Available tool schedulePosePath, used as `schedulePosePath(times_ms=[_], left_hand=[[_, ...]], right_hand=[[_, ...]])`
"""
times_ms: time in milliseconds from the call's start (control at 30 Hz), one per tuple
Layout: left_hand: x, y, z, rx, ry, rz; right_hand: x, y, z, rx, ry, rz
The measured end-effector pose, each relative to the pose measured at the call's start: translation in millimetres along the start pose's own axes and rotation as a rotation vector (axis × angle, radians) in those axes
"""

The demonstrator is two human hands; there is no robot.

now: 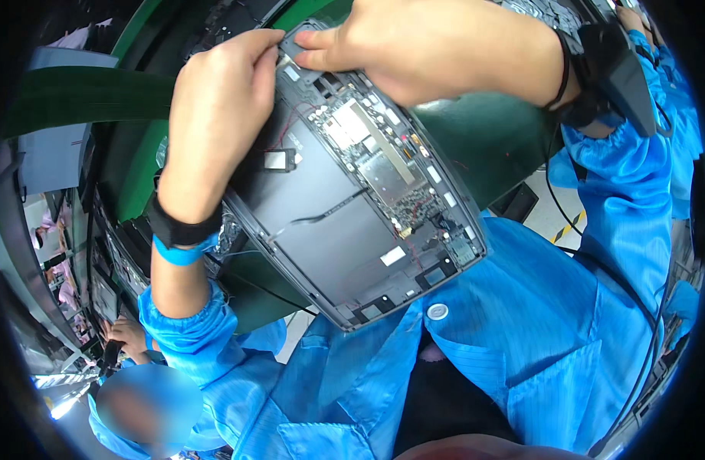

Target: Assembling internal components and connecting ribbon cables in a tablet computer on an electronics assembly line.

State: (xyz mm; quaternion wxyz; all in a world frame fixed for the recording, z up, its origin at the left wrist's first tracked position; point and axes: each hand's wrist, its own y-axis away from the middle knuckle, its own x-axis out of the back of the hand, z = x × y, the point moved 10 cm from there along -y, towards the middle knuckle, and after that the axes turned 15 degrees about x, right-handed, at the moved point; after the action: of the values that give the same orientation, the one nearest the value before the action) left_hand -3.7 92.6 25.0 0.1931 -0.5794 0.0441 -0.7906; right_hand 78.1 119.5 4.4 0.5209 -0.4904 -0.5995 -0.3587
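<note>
An opened tablet point(322, 253) with a dark grey shell is tilted in front of my chest, its inside facing up. A circuit board point(383, 165) with silver shields runs along its right side. Thin red wires and a black cable strip point(329, 208) lie across the bare shell. My left hand point(222, 115) is closed on the far left edge, its thumb and finger at the corner. Close beside it, my right hand point(360, 50) grips the far end, fingertips pressed at the same corner. What lies under the fingertips is hidden.
Beneath the tablet is a dark green work mat point(483, 142). A green strap-like band point(92, 100) reaches in from the left. Black cables hang near my right sleeve point(628, 199). At the lower left, a co-worker in a blue cap point(149, 406) has a hand point(126, 333) over the bench.
</note>
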Motion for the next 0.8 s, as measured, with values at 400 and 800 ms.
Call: schedulePosePath(times_ms=[400, 800], left_hand=[[-2.3, 61.6, 57.5, -0.246, -0.326, -0.162], [67.2, 134.9, -13.3, 0.478, 0.419, 0.214]], right_hand=[[12.6, 62.9, 14.7, -0.096, -0.612, 0.942], [-37.8, 101.2, -60.5, -0.288, -0.544, 0.708]])
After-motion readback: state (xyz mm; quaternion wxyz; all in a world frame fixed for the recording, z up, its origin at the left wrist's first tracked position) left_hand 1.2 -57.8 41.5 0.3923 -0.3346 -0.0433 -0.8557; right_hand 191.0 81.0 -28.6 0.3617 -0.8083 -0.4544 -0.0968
